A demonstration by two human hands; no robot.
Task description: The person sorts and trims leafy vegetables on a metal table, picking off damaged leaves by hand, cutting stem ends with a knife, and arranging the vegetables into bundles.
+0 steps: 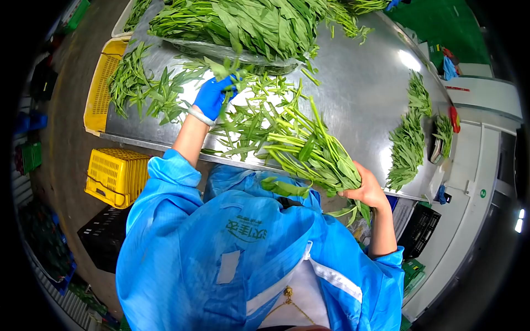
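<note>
My right hand, bare, is closed around the leafy end of a bunch of water spinach, its stems pointing up and left over the table's front edge. My left hand, in a blue glove, is closed on a water spinach sprig, with leaves showing above and below the slightly blurred fingers. Loose cut stems and leaves are scattered on the metal table between my hands. Behind them lies a large pile of water spinach on clear plastic.
More greens lie at the table's left and in a row of leaves at its right. A yellow crate stands against the left edge; another yellow crate and a black crate are below it.
</note>
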